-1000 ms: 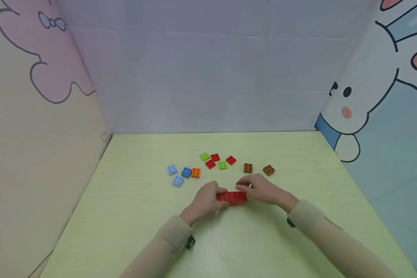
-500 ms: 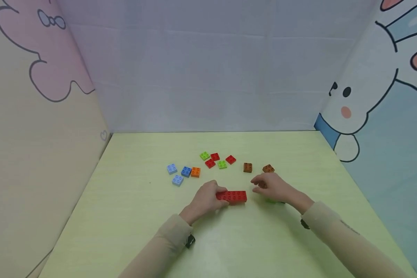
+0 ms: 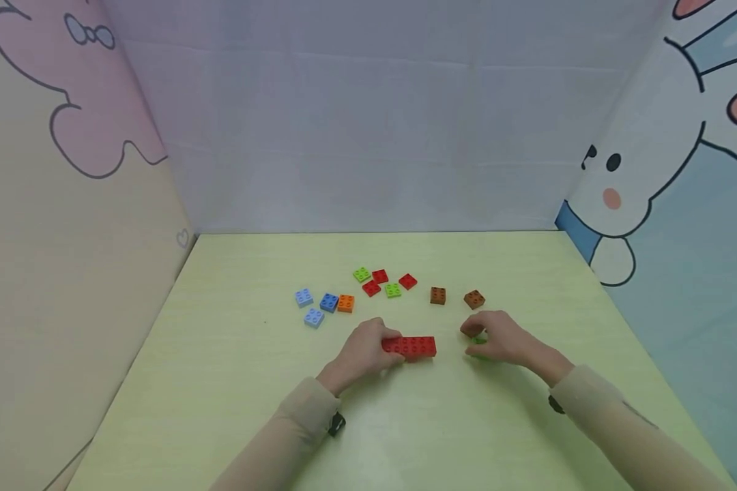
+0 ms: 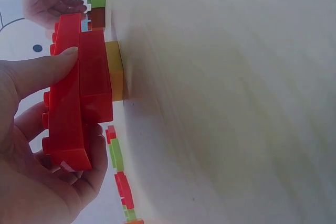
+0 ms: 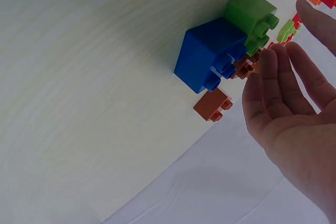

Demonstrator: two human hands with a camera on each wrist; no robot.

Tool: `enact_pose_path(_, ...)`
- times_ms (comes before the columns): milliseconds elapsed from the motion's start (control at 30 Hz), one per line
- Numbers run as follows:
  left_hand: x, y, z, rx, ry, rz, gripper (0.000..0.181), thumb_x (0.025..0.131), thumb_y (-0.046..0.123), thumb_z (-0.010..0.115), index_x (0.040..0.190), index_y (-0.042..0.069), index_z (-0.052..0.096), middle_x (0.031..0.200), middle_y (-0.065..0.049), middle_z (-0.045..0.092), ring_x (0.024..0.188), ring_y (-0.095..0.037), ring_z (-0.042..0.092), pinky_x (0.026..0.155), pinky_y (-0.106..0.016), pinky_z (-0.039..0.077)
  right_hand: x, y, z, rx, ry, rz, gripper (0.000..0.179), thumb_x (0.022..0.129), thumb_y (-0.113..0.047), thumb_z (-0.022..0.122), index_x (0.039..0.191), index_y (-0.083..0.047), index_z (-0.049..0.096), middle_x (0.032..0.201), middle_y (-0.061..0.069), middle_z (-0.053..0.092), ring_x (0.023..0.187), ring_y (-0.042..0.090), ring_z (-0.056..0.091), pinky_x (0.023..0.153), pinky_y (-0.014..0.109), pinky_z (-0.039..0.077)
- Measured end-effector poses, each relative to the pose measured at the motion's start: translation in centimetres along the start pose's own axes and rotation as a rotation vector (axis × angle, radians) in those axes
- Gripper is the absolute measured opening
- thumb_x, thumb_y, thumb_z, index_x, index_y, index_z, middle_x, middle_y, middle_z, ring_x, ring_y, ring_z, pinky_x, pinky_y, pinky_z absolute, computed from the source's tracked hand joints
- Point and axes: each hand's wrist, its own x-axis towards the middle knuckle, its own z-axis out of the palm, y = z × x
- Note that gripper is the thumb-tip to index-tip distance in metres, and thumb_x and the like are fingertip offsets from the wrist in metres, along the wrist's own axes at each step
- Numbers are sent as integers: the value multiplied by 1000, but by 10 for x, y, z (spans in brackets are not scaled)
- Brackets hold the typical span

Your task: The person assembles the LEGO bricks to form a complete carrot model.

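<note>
My left hand [image 3: 364, 351] grips the left end of a long red toy brick [image 3: 420, 347]. In the left wrist view a shorter red brick [image 4: 96, 77] is joined beneath it, with a yellow brick [image 4: 114, 72] under that, close over the table. My right hand [image 3: 505, 339] is beside a green brick [image 3: 479, 339], thumb and fingers apart around it in the head view. The right wrist view has its fingers held off the green brick [image 5: 241, 17], which stands against a blue brick [image 5: 205, 56]. In the head view this hand hides the blue brick.
Behind the hands lie two brown bricks [image 3: 474, 299], several small red bricks [image 3: 408, 281] and two lime bricks [image 3: 393, 290]. Further left are an orange brick [image 3: 346, 303], a blue one [image 3: 329, 303] and two light blue ones [image 3: 314, 318]. Walls border the table [image 3: 239, 382].
My right hand has moved away from the right end of the red stack, rightwards to the green brick. The left hand keeps its grip on the long red brick in the same spot.
</note>
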Motion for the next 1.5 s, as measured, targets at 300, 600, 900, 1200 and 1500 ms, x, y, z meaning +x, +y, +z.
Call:
enact_pose_path(300, 0, -1, 1, 0, 0, -7, 48, 77, 29, 81, 120, 12, 69, 82, 3, 49, 78, -15, 45, 64, -27, 38, -6, 8, 3, -54, -6, 35, 38, 72, -21, 84, 104, -6, 70, 95, -1, 65, 86, 16, 58, 76, 37, 48)
enact_pose_path(600, 2, -1, 2, 2, 0, -1, 47, 77, 28, 81, 120, 12, 69, 82, 3, 49, 78, -14, 45, 64, -27, 38, -9, 10, 4, -76, -1, 12, 36, 72, -15, 84, 103, -4, 69, 95, -1, 64, 85, 16, 58, 75, 37, 49)
enact_pose_path(900, 1, 0, 1, 28, 1, 28, 46, 77, 28, 81, 118, 11, 70, 82, 3, 49, 76, -14, 45, 64, -26, 37, -8, 11, 8, -52, 22, 15, 36, 71, -14, 84, 102, -4, 69, 93, -2, 65, 84, 14, 58, 74, 37, 49)
enact_pose_path(1200, 0, -1, 1, 25, 0, 34, 44, 78, 27, 80, 118, 12, 70, 81, 3, 50, 77, -14, 46, 64, -27, 38, -4, 1, 1, -34, 54, -10, 32, 74, -11, 81, 104, -6, 70, 94, -3, 65, 87, 15, 59, 78, 40, 49)
enact_pose_path(1500, 1, -1, 1, 24, -4, 13, 45, 78, 27, 80, 118, 12, 70, 82, 3, 50, 78, -14, 46, 65, -27, 39, 4, -15, -2, -18, 43, -8, 36, 76, -11, 80, 110, -4, 69, 100, -1, 66, 89, 16, 60, 81, 41, 50)
